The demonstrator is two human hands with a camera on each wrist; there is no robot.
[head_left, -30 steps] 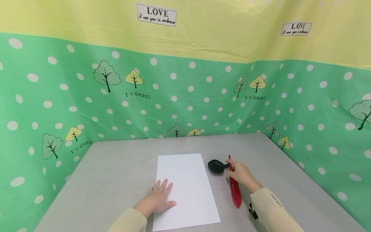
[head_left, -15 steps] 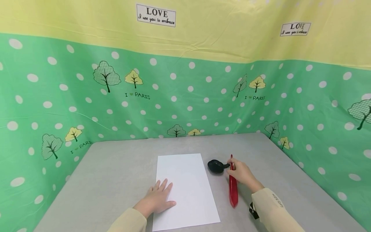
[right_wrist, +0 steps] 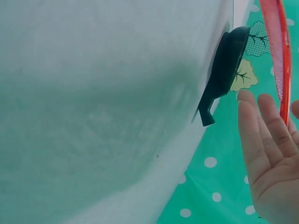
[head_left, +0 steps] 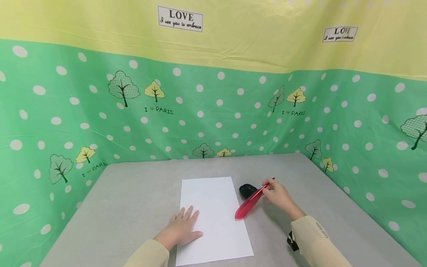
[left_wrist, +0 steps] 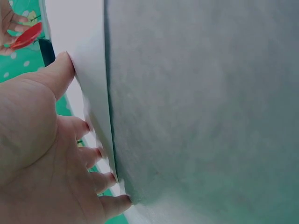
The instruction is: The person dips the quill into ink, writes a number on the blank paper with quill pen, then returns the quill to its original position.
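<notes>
My left hand (head_left: 181, 228) lies flat with spread fingers on a white sheet of paper (head_left: 217, 200), near its left edge. To the right of the sheet, my right hand (head_left: 279, 195) pinches a red feather (head_left: 247, 205) by its thin shaft, between thumb and fingers. The feather slants down to the left, and its broad end overlaps the sheet's right edge in the head view. Behind it sits a small black dish (head_left: 246, 190); the feather hides its short handle there, but the right wrist view shows the dish (right_wrist: 226, 60) whole.
The grey table (head_left: 133, 193) extends around the paper on all sides. A green and yellow printed cloth (head_left: 213, 92) hangs along the back and both sides. A black strap (head_left: 292, 241) shows at the right sleeve.
The feather has swung round in my right hand: its broad end, which pointed towards me, now points left over the paper's edge. The left hand and the paper have stayed put.
</notes>
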